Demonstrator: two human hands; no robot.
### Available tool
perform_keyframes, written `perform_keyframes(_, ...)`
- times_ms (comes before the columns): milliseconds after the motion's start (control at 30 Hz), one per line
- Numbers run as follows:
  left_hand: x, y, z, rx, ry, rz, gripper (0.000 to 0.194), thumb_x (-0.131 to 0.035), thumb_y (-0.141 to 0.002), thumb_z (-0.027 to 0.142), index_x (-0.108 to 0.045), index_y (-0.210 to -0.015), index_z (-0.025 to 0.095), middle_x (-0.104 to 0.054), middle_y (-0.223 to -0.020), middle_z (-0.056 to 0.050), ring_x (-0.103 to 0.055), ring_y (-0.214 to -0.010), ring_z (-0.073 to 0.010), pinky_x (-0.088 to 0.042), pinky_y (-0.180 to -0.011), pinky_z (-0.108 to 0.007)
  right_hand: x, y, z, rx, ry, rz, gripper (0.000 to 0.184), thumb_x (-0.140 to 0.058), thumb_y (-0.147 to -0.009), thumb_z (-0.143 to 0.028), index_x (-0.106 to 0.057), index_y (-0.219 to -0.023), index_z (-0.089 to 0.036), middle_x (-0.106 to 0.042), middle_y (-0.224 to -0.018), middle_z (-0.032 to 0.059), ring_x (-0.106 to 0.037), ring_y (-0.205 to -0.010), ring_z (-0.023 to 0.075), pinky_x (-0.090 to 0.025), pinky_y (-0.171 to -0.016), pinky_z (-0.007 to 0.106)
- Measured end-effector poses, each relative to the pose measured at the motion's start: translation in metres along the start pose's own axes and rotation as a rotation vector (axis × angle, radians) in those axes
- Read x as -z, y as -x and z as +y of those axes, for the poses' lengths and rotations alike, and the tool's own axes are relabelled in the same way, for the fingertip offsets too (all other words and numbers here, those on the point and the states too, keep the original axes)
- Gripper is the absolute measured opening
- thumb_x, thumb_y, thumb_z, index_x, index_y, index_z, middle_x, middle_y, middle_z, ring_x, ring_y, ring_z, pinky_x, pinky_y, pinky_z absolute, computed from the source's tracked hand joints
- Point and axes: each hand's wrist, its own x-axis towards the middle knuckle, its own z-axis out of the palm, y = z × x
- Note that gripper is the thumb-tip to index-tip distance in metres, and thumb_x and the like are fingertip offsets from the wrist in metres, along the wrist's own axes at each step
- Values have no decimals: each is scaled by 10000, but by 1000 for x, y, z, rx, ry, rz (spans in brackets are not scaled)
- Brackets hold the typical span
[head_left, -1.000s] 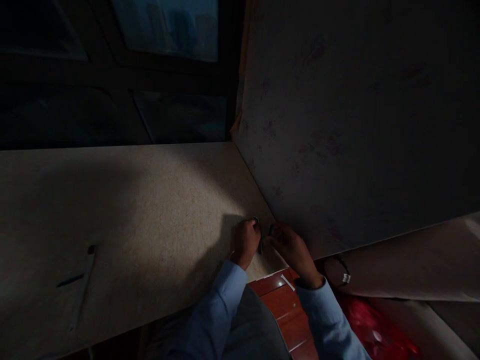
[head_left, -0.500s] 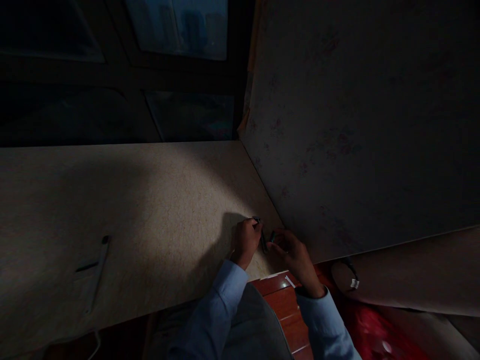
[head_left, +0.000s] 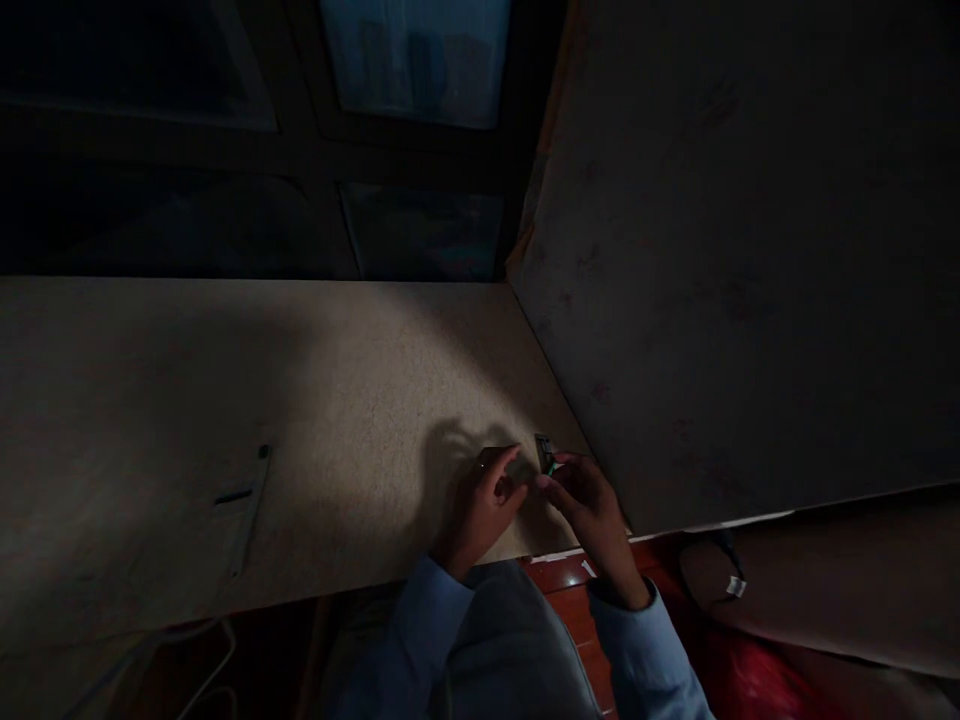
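Note:
The scene is dim. My left hand (head_left: pixel 484 500) is pressed against a speckled beige wall panel (head_left: pixel 300 420) low down near the room's corner, its fingers partly stretched. My right hand (head_left: pixel 581 500) is curled close beside it and pinches a small dark object (head_left: pixel 545 453) with a green spot, held against the panel by the corner seam. What the object is cannot be made out. Both forearms wear light blue sleeves.
A flowered wall panel (head_left: pixel 750 280) stands at the right, with a loose sheet (head_left: pixel 825 580) curling below it. A dark window (head_left: pixel 416 60) is above. A white socket plate (head_left: pixel 244 500) and cable (head_left: pixel 202 650) sit left. Red-brown floorboards (head_left: pixel 577 580) lie below.
The view has swung so everything sits further right. My left hand has opened and let go of the thin dark piece it held. My right hand now holds the dark object higher.

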Motion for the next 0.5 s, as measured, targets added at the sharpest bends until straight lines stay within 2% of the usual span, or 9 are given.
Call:
perform_keyframes(67, 13, 7, 4, -104, -24, 46, 489, -622, -824, 123, -573, -1296, 244, -656, -1123, -63, -645, -849, -113, -546, -744, -226, -19, 3, -7, -8, -60, -23, 516, -760, -719, -527, -553, -1029, -171, -568, -708, -11, -537, -601, 139, -420, -518, 246)
perform_keyframes(167, 30, 10, 7, -206, -28, 175, 418, -585, -847, 89, -632, -1231, 246, -682, -1070, -64, -653, -982, -142, -548, -834, -248, -49, 8, -19, -11, -115, -95, 485, -758, -725, -521, -557, -1002, -177, -580, -733, 1, -538, -606, 137, -413, -502, 239)
perform_keyframes(267, 47, 12, 2, -262, 20, 272, 361, -547, -869, 71, -691, -1144, 255, -706, -987, -50, -669, -935, -132, -558, -810, -242, -75, 11, -28, 2, -125, -174, 457, -744, -734, -532, -575, -971, -180, -606, -793, 29, -560, -654, 147, -416, -511, 237)
perform_keyframes(367, 66, 17, -6, -241, 52, 317, 303, -549, -887, 102, -723, -1088, 247, -722, -950, -49, -682, -898, -130, -565, -783, -236, -99, 13, -33, -4, -133, -251, 457, -732, -736, -548, -572, -962, -184, -611, -805, 35, -561, -655, 148, -414, -511, 237)
perform_keyframes(500, 91, 28, -21, -120, 78, 379, 231, -570, -884, 160, -752, -1007, 233, -741, -941, -56, -695, -893, -146, -564, -807, -252, -127, 16, -37, -5, -144, -305, 453, -727, -746, -525, -561, -993, -185, -588, -791, 21, -550, -651, 143, -419, -521, 239)
